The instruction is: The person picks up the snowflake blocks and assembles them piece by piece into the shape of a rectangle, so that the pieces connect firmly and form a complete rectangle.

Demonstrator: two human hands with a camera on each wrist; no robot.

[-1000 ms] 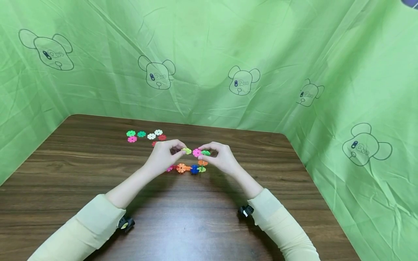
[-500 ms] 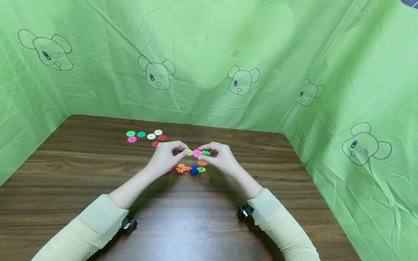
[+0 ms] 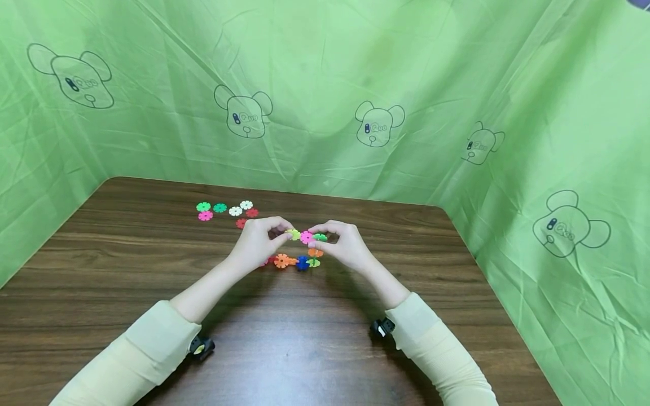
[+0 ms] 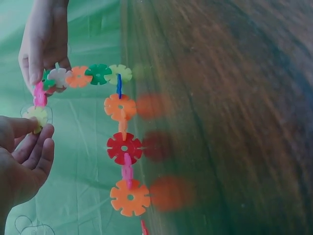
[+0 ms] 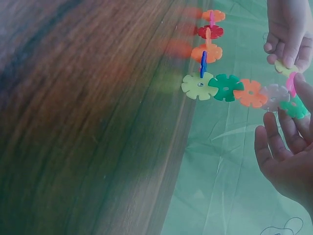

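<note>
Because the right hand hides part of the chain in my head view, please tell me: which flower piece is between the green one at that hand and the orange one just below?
Observer: A pale whitish piece.
Operator: Thank you. Which piece follows the pink one, hidden behind the left hand?
Observer: An orange piece.
Operator: Is there another piece after it?
Observer: Yes, a red piece, edge-on, at the lower border of the left wrist view.
</note>
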